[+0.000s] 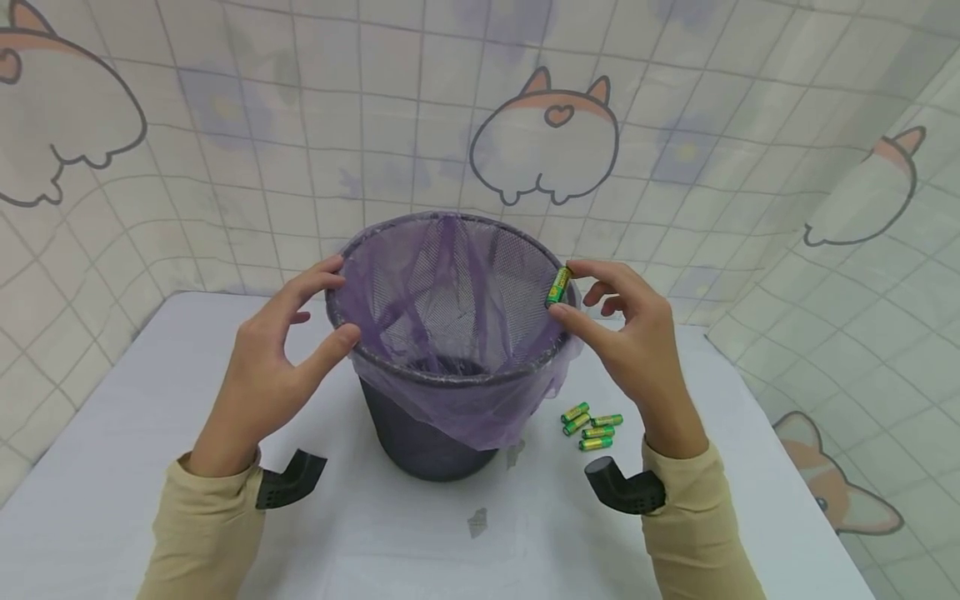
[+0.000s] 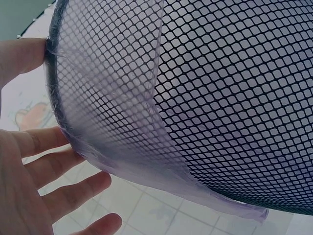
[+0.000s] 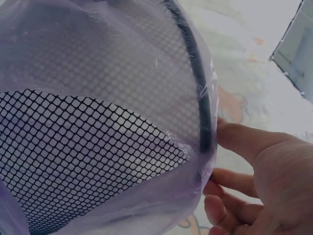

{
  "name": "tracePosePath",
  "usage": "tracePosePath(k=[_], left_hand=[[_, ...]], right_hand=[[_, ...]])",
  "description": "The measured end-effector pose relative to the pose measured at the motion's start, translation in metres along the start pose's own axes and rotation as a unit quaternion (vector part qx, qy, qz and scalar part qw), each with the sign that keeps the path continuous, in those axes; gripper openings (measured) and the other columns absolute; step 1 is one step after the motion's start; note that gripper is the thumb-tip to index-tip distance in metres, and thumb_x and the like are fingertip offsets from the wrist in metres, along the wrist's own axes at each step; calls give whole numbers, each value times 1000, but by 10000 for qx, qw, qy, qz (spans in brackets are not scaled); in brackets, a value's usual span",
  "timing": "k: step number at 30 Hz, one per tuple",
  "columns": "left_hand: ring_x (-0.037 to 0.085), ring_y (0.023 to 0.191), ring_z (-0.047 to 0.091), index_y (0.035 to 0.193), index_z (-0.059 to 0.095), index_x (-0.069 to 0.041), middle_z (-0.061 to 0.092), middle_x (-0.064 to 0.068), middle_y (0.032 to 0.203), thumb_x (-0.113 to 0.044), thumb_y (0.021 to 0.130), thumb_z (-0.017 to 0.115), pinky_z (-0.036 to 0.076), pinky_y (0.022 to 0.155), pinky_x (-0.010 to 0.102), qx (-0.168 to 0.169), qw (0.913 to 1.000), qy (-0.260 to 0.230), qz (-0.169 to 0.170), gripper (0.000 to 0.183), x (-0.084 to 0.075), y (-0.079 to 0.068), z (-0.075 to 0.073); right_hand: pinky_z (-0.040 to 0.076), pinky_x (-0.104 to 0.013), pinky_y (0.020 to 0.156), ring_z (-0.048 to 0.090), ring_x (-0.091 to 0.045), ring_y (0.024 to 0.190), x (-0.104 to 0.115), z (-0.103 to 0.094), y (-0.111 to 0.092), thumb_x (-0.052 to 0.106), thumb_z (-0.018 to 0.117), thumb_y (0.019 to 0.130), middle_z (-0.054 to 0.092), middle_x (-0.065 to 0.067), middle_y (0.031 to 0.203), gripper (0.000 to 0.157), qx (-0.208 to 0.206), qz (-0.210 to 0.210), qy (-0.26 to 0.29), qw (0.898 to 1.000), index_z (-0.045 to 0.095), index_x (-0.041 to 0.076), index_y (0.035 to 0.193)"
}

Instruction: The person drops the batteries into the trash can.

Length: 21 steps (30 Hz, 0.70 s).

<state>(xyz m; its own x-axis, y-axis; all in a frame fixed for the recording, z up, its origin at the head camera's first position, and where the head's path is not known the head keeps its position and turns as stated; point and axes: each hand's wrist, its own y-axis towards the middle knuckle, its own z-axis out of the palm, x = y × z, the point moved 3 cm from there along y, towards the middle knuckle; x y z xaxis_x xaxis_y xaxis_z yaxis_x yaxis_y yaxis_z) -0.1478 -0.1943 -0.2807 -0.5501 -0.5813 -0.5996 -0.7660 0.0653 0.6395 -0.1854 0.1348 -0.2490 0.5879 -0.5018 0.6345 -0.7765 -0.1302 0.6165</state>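
Note:
A black mesh wastebasket (image 1: 431,446) stands upright, lined with a thin purple trash bag (image 1: 480,412) folded over its rim. My left hand (image 1: 270,367) is at the left side of the rim, fingers spread and thumb tip against the edge; the left wrist view shows the bag along the mesh (image 2: 117,98) there. At the right side of the rim, my right hand (image 1: 633,333) pinches a green battery (image 1: 558,286) between thumb and forefinger. The bin hides that battery in the right wrist view, where thumb (image 3: 239,137) and fingers stay close beside the rim.
Several more green batteries (image 1: 597,432) lie in a small group on the white tabletop (image 1: 360,542), right of the bin. Behind and beside the table hangs a gridded backdrop (image 1: 375,125) with cartoon dogs. Each wrist wears a black device (image 1: 626,487).

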Motion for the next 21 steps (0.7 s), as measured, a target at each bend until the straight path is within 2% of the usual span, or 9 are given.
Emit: tracePosePath(k=[5,12,18,21], left_hand=[[3,133,45,131,57,-18,49,-8,146,-18,87,70,42,91,28,24,10000,5,-23,46,1,0,0],[4,134,44,132,56,-18,49,-7,147,-17,87,70,44,91,38,72,10000,-46,-34,47,1,-1,0],[4,133,45,132,56,-18,49,-8,147,-18,87,70,43,91,32,55,10000,9,-24,47,1,0,0],[4,134,45,132,56,-18,49,-8,147,-18,87,70,43,92,32,59,10000,15,-31,47,1,0,0]], right_hand=[[38,-23,73,50,-10,87,0,3,4,15,79,80,67,0,113,42,26,128,-85,9999,67,16,121],[37,-22,71,50,-10,85,2,7,9,16,80,79,67,0,111,42,65,122,-56,9999,68,15,119],[35,-24,72,49,-12,85,4,11,13,18,81,78,67,0,111,43,140,150,-35,9998,68,15,119],[35,-25,74,48,-12,87,6,13,15,17,81,78,67,-1,113,43,176,126,-39,9998,68,14,119]])
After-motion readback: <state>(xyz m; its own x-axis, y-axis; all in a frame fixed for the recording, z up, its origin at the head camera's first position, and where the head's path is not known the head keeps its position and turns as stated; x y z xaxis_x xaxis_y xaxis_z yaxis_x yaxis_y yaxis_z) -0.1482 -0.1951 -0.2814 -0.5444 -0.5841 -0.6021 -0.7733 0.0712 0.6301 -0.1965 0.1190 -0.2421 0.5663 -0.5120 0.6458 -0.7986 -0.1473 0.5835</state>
